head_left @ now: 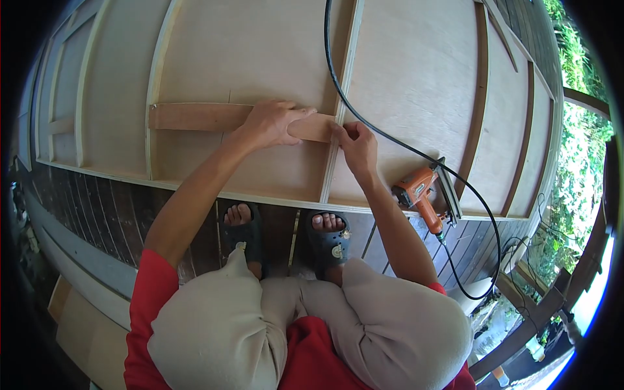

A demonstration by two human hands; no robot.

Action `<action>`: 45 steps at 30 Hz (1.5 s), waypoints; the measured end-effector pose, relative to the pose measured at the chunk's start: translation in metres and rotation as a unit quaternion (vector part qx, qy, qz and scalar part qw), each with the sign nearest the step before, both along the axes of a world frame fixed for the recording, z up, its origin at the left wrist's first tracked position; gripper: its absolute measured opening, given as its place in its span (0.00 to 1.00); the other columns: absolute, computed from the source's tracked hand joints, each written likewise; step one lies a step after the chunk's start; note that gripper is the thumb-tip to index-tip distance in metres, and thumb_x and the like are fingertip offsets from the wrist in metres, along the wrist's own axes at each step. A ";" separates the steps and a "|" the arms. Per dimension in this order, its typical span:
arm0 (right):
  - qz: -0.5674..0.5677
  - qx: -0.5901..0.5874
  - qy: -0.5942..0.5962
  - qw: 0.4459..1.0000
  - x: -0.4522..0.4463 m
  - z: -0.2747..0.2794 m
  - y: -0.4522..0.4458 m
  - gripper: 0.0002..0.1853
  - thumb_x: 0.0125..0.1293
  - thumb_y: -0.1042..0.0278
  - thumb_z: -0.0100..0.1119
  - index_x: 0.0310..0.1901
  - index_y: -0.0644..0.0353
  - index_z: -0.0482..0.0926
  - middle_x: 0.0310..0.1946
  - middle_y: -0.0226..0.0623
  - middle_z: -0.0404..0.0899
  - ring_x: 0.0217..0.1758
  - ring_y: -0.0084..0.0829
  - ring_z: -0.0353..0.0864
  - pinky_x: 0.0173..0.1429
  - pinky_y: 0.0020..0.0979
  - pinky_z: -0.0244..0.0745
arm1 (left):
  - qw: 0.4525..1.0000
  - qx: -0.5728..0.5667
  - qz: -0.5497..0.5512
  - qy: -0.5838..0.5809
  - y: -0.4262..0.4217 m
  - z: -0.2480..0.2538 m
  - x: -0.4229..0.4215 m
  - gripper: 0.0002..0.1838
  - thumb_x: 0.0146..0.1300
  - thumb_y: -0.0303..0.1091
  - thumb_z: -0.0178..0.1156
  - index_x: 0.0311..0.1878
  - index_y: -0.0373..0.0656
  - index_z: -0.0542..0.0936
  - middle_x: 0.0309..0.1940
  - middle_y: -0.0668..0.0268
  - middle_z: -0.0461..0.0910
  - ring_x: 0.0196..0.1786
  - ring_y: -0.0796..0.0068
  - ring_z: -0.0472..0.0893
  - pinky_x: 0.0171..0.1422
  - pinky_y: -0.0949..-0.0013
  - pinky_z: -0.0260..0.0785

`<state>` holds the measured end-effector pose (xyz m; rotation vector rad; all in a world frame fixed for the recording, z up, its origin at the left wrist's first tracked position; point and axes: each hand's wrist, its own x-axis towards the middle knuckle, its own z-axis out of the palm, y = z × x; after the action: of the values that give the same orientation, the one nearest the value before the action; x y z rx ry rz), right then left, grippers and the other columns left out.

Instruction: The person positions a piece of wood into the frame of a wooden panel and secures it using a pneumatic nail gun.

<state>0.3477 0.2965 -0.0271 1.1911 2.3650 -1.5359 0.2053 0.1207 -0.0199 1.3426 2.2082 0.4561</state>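
Note:
A flat reddish-brown wooden strip (201, 117) lies crosswise between two pale upright battens of a large framed plywood panel (273, 62). My left hand (270, 123) is closed over the strip right of its middle, with the thumb at the near edge. At the strip's right end, where it meets the pale batten (344, 84), my right hand (359, 148) pinches it between thumb and fingers. To the right of that hand an orange nail gun (419, 192) rests on the panel's near edge, apart from both hands.
A black air hose (396, 140) runs from the top across the panel and loops back to the nail gun. Dark floor planks (97, 208) and my sandalled feet are below the panel edge. Railings and greenery (569, 195) stand at the right.

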 end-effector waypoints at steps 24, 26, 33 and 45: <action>0.059 -0.012 0.035 0.998 0.012 -0.010 0.003 0.16 0.58 0.63 0.66 0.38 0.70 0.79 0.27 0.38 0.82 0.29 0.23 0.79 0.35 0.25 0.74 | 1.000 0.013 0.005 -0.004 0.000 -0.002 0.001 0.37 0.43 0.43 0.72 0.61 0.54 0.75 0.35 0.59 0.78 0.42 0.58 0.79 0.49 0.59 0.71; 0.062 -0.014 0.044 0.997 0.015 -0.008 0.004 0.16 0.58 0.64 0.66 0.40 0.70 0.78 0.29 0.39 0.82 0.32 0.24 0.80 0.37 0.26 0.75 | 1.000 0.010 0.000 -0.006 0.001 -0.002 -0.001 0.37 0.43 0.43 0.72 0.61 0.54 0.75 0.36 0.60 0.78 0.42 0.58 0.79 0.49 0.59 0.72; 0.051 -0.061 0.068 0.995 0.018 -0.002 0.000 0.15 0.57 0.68 0.66 0.43 0.68 0.79 0.39 0.43 0.82 0.40 0.34 0.84 0.47 0.31 0.78 | 1.000 0.019 -0.001 0.000 0.000 -0.006 -0.001 0.37 0.43 0.42 0.72 0.61 0.54 0.74 0.35 0.59 0.78 0.42 0.58 0.79 0.48 0.59 0.72; 0.051 0.186 0.012 0.981 0.099 0.034 0.051 0.18 0.60 0.74 0.58 0.53 0.63 0.77 0.45 0.43 0.79 0.46 0.31 0.80 0.50 0.30 0.76 | 1.000 0.026 -0.001 -0.011 0.000 -0.005 0.000 0.39 0.41 0.41 0.73 0.62 0.53 0.74 0.35 0.58 0.76 0.40 0.56 0.78 0.47 0.58 0.71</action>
<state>0.4467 0.3471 0.0071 1.0912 2.7657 -1.1148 0.2052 0.1202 -0.0247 1.3595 2.1913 0.5282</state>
